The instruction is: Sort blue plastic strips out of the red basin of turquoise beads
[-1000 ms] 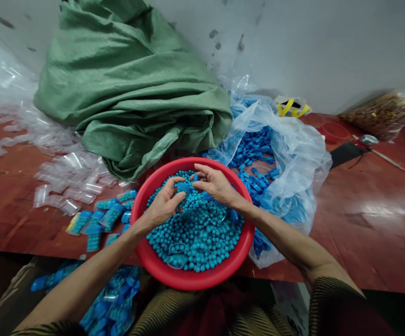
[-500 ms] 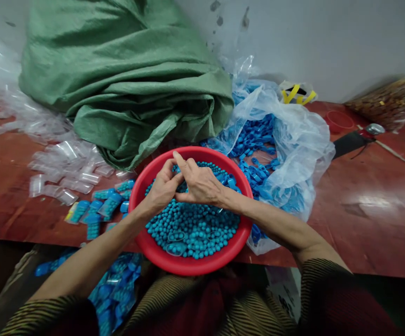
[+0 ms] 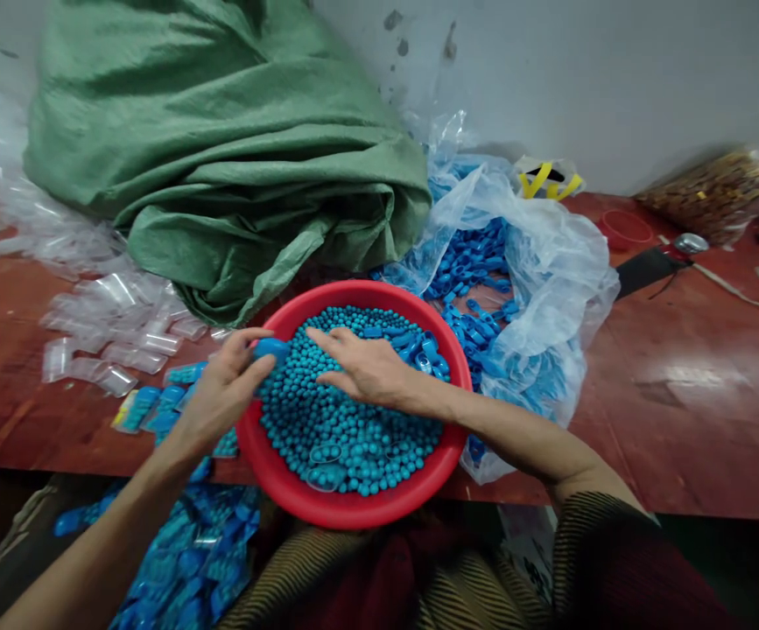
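A red basin (image 3: 267,472) full of small teal beads (image 3: 353,429) sits at the table's near edge. My left hand (image 3: 218,398) is over the basin's left rim, fingers closed on a blue-capped capsule (image 3: 270,349). My right hand (image 3: 366,372) lies flat on the beads with its fingers stretched out toward the left, holding nothing that I can see. A few clear capsule halves (image 3: 326,477) lie among the beads near the front.
Filled blue capsules (image 3: 156,407) lie left of the basin, and more are piled below the table edge (image 3: 188,560). Empty clear cases (image 3: 109,324) spread at left. A green woven sack (image 3: 221,157) stands behind. A clear bag of blue caps (image 3: 484,262) lies at right.
My hands, joined over the basin's middle, have parted. The left hand has carried a capped capsule to the left rim. The right hand has dropped flat onto the beads.
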`<state>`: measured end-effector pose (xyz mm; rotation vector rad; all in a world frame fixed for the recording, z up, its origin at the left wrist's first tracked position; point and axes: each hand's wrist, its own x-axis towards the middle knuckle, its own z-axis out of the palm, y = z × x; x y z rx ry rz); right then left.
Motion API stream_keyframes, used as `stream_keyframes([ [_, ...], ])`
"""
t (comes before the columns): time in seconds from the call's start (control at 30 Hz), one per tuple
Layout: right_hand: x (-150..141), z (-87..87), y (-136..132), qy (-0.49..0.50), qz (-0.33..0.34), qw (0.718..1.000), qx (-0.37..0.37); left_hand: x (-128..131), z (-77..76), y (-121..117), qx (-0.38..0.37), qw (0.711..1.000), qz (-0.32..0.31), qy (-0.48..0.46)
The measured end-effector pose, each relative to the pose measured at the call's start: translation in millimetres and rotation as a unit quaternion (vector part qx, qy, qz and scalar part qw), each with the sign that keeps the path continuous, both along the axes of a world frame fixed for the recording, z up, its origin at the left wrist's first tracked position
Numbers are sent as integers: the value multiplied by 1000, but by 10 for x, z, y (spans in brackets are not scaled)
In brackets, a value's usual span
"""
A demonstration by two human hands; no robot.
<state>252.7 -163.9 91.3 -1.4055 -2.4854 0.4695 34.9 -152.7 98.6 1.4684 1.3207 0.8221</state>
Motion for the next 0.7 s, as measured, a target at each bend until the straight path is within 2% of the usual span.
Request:
stream_keyframes([
  [0.07, 203, 15, 117, -25, -46, 999, -11, -331, 40, -7, -14, 998, 34, 48],
  [0.1, 302, 11, 183, -45, -74, 996, -9, -474, 44, -12, -5, 993, 57, 103],
  [0.17, 450, -24, 310, -110, -94, 989, -22, -658, 27, -29, 66, 959, 114, 250],
  [0.23, 512, -88, 410, -182, -89, 979, -33, -661, -10, -58, 139, 926, 124, 329],
  [0.3, 503, -165, 479, -239, -76, 967, -45, -495, -58, -95, 173, 934, 63, 306],
  [0.37, 466, -231, 518, -270, -67, 959, -57, -230, -122, -126, 162, 953, -56, 251],
  [0.43, 434, -275, 533, -282, -63, 955, -62, 46, -205, -140, 130, 950, -171, 226],
  [0.5, 421, -303, 534, -284, -62, 955, -54, 270, -304, -133, 106, 936, -256, 216],
  [0.57, 425, -331, 533, -284, -56, 956, -46, 418, -405, -105, 95, 927, -292, 214],
  [0.7, 456, -397, 565, -285, -42, 955, -64, 537, -546, -15, 74, 934, -292, 194],
])
